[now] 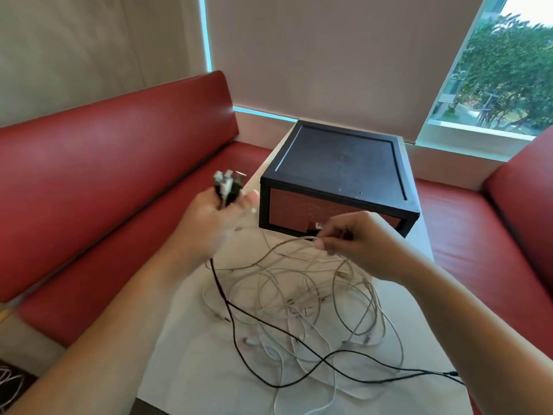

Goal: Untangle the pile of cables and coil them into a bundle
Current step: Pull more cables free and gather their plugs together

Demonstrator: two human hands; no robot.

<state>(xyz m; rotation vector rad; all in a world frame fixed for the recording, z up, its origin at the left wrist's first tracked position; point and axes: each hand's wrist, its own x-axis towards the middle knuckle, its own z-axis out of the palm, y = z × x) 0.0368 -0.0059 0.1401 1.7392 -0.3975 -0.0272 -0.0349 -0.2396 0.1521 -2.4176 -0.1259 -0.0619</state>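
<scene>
A tangled pile of cables [311,313] lies on the white table [191,369]; most are white or grey, and one black cable [302,344] loops through them and runs off to the right. My left hand [209,218] is raised above the table's left edge and grips a cluster of cable plugs [227,185], black and white, which stick up from the fist. My right hand [356,238] pinches a grey cable strand [287,245] above the pile, lifting it in an arc toward the left hand.
A black box with a brick-patterned front [341,178] stands at the table's far end, just behind my hands. Red bench seats [98,181] flank the table on the left and right. A window with blinds is behind.
</scene>
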